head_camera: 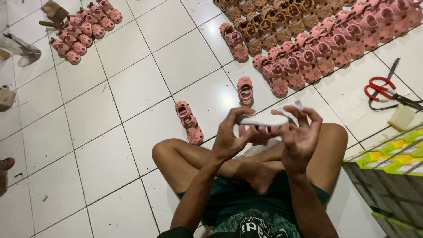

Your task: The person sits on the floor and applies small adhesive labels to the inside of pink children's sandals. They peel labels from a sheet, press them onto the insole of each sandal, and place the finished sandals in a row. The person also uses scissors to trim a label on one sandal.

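**Sole-up sandal getting held between both hands**

Person is sitting cross-legged on the white tiled floor [132, 88], holding a small pink sandal [262, 125] upside down over the lap, white sole facing up. Its long axis is running left-right, spanning the 2 hands. Left hand [231, 136] is gripping one end, fingers curled around it; right hand [302, 134] is pinching the other end, where a small white tag or label [294, 107] is sticking up. Both hands are equally close to it. 2 loose pink sandals [189, 122] are lying just ahead, red-handled scissors [385, 91] off to the right.
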Demonstrator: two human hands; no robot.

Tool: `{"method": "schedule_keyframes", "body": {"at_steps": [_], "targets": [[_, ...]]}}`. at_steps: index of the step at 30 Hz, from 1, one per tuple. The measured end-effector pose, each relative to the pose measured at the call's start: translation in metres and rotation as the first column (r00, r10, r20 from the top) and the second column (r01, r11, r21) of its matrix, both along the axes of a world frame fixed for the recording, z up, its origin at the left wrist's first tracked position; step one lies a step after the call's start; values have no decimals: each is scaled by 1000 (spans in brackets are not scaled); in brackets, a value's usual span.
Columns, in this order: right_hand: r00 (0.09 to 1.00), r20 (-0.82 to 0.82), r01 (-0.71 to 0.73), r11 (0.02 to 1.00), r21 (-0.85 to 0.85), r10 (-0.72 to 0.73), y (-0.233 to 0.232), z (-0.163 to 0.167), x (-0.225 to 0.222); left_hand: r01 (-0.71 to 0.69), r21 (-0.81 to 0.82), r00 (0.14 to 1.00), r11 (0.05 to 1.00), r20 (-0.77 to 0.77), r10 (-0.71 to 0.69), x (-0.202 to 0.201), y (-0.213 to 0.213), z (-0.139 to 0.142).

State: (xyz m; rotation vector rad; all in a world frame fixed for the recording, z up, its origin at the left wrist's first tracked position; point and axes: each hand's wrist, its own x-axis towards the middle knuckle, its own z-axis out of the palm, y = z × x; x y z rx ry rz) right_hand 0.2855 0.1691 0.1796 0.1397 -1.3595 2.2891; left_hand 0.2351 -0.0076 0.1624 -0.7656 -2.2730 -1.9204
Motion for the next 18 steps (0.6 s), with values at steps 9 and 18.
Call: {"method": "schedule_keyframes", "body": {"at_steps": [9,18], "targets": [[968,247,2,992,126,-34,3,-14,-47,19,90,934,996,353,-50,19,27,-24],[908,320,-189,946,-265,271,27,-36,-42,-107,215,838,971,545,-28,2,16,-45]]}}
